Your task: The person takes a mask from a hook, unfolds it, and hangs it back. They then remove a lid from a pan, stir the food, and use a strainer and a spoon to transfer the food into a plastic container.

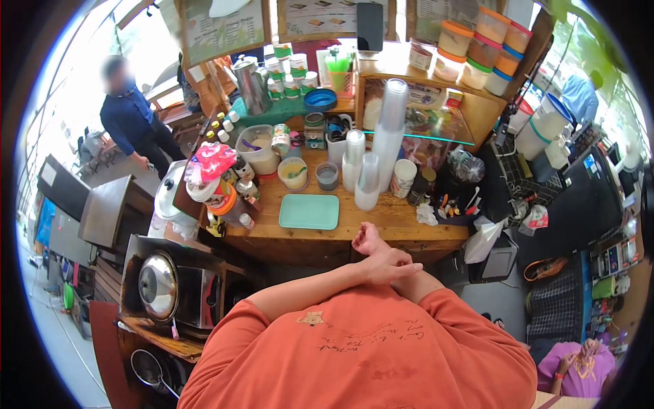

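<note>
My arms cross in front of my orange shirt (pixel 354 347). My left hand (pixel 394 266) lies across my right forearm (pixel 419 283), its fingers stretched out and holding nothing. Beyond it, my right hand (pixel 368 239) is by the front edge of the wooden counter (pixel 402 230); its fingers are loosely bent and apart, with nothing visible in them. Left of that hand, a pale green tray (pixel 308 211) lies on the counter. Stacks of clear plastic cups (pixel 368 180) stand behind the right hand, beside a patterned paper cup (pixel 403 178).
A tub with a green spoon (pixel 293 174) and a grey container (pixel 327 176) stand behind the tray. Bottles and a lidded jar (pixel 221 198) crowd the left. A metal-lidded pot (pixel 158 286) is at lower left. One person (pixel 129 116) stands beyond; another (pixel 579 368) is at lower right.
</note>
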Action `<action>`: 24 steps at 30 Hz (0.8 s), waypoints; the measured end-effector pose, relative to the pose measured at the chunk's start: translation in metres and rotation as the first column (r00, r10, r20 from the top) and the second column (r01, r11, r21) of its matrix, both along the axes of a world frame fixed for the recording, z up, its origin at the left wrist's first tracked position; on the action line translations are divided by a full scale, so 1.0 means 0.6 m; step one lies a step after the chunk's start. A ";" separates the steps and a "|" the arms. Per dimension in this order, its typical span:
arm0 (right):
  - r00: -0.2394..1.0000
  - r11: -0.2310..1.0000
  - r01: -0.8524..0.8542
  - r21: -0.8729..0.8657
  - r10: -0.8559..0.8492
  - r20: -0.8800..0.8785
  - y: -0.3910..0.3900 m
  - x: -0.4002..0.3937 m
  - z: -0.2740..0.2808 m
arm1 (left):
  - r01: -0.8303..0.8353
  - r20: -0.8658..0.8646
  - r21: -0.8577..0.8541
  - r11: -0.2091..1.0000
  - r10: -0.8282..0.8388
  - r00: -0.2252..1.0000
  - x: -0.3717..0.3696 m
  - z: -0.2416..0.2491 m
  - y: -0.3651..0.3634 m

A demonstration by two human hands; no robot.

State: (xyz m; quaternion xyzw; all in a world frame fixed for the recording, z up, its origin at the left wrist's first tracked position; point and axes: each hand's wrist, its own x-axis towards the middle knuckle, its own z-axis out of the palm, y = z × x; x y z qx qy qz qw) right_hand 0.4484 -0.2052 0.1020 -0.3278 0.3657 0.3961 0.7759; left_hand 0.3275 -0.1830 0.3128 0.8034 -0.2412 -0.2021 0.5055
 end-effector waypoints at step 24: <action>0.993 0.994 0.020 -0.109 -0.007 0.114 -0.032 -0.038 0.008 | -0.177 0.049 -0.015 0.984 0.178 0.983 0.000 -0.064 -0.017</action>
